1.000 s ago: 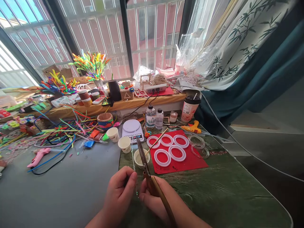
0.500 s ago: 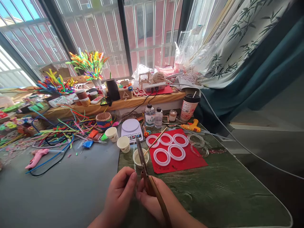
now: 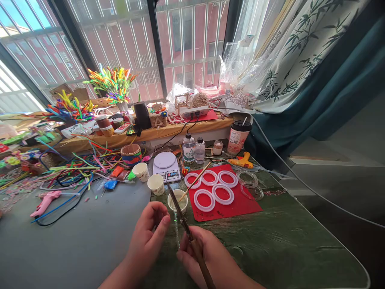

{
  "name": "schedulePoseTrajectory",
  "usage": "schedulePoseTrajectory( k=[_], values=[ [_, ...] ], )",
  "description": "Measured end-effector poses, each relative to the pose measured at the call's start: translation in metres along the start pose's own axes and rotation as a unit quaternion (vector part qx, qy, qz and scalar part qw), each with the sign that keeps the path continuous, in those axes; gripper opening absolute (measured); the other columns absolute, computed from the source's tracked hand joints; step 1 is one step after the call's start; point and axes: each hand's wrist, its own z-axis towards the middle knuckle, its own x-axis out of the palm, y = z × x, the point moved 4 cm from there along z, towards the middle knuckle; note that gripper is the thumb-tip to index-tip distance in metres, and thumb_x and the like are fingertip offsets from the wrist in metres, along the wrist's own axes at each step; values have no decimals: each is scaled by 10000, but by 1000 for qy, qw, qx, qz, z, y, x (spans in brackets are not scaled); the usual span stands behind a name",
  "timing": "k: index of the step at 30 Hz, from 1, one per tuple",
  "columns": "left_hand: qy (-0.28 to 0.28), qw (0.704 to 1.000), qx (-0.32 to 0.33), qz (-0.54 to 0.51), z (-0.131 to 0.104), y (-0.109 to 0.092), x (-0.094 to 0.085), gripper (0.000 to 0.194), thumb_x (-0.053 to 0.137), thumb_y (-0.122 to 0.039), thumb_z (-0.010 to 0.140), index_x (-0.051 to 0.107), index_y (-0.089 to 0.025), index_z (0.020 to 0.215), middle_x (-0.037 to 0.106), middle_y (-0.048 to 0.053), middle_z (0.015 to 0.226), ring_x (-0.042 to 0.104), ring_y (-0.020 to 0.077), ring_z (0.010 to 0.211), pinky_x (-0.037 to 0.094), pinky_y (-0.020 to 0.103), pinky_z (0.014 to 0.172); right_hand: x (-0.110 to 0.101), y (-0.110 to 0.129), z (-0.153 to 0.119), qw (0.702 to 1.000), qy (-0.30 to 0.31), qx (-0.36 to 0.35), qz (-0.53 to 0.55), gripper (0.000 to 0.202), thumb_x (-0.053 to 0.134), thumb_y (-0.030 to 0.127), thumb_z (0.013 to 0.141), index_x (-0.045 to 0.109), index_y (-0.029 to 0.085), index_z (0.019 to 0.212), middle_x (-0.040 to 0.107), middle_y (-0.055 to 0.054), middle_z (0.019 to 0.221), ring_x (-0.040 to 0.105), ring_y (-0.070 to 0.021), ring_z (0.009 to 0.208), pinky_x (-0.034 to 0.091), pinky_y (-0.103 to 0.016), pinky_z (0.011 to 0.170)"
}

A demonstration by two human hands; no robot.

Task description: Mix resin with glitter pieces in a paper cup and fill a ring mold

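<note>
My right hand [image 3: 212,253] grips a pair of scissors [image 3: 179,210] with brown handles; the dark blades point up and away, crossing in front of a paper cup [image 3: 177,201]. A narrow, clear, glittery strip [image 3: 177,230] hangs at the right fingertips, its exact kind hard to make out. To the left, my left hand [image 3: 150,230] is raised with loosely curled fingers, thumb apart from them, and nothing visible between. A wooden stick [image 3: 195,180] leans in the cup, which holds a pale liquid. Beyond lies a red sheet [image 3: 240,206] bearing several translucent ring molds [image 3: 205,200].
Two paper cups [image 3: 155,184] stand by a white kitchen scale [image 3: 166,162]. Behind are clear bottles [image 3: 189,148], a drink cup [image 3: 238,138] and a yellow glue gun [image 3: 242,160]. A pink glue gun [image 3: 46,202] and colourful pipe cleaners [image 3: 87,160] lie left.
My hands have moved apart; the left shifted slightly left and its fingers loosened. The scissors tilted left in my right hand, and the glittery strip shows more clearly.
</note>
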Motion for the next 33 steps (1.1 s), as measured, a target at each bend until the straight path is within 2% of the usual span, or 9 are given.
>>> schedulePoseTrajectory(
  k=[3,8,11,14,17,21,25,28,33],
  values=[
    [4,990,112,82,19,-17,-15,185,670,-341,1051,729,-237,1193,772,79,1071,712,204,908,595,295,818,-6,0,-9,999,29,10,-13,275,778,297,702,514,253,766,477,63,657,432,-134,628,346,-266,594],
    [208,911,276,226,38,-39,-8,542,576,-122,1041,658,-346,1528,641,116,1626,585,301,1506,486,473,1232,-8,-5,-20,994,107,39,-1,262,745,349,696,510,255,764,446,68,640,387,-131,614,285,-277,579],
    [279,873,286,279,43,-43,-6,463,613,-145,1023,754,-362,1408,602,87,1682,487,332,1601,431,519,1283,-10,-3,-24,990,141,15,23,328,798,389,718,511,249,793,441,67,684,362,-127,641,268,-279,603],
    [313,857,263,314,45,-51,-11,234,679,-238,1014,850,-348,1131,781,84,1446,563,351,1538,343,560,1325,-19,-1,-26,993,120,0,-1,298,784,361,748,519,246,822,450,57,731,365,-134,661,269,-290,613],
    [342,867,218,289,42,-61,-20,169,756,-324,975,849,-343,1114,858,83,1135,743,329,1256,295,555,1345,-30,2,-25,997,63,-7,-48,223,725,339,767,535,246,837,470,45,746,398,-149,666,300,-297,612],
    [370,891,126,231,35,-64,-30,232,648,-363,1040,865,-289,1071,814,93,876,745,262,830,586,356,926,-45,12,-21,991,-16,-30,-132,185,689,391,843,579,244,859,609,-9,793,498,-190,708,376,-309,636],
    [331,914,61,227,31,-56,-39,284,615,-339,1064,865,-264,952,809,60,805,729,212,729,548,255,697,-57,27,-18,952,-74,-79,-288,209,731,308,830,530,272,790,642,-3,729,500,-189,634,333,-316,599],
    [367,907,11,204,26,-46,-41,276,647,-345,1047,870,-260,908,813,47,776,729,201,718,549,251,710,-59,38,-19,924,-92,-122,-350,307,739,204,773,445,286,734,573,25,656,433,-173,581,289,-316,578],
    [423,894,-101,107,14,-31,-40,243,719,-408,1002,876,-256,896,814,47,767,724,199,669,546,258,648,-54,36,-19,921,-106,-176,-331,346,740,272,819,405,298,735,480,55,605,370,-154,532,285,-311,543]
  ],
)
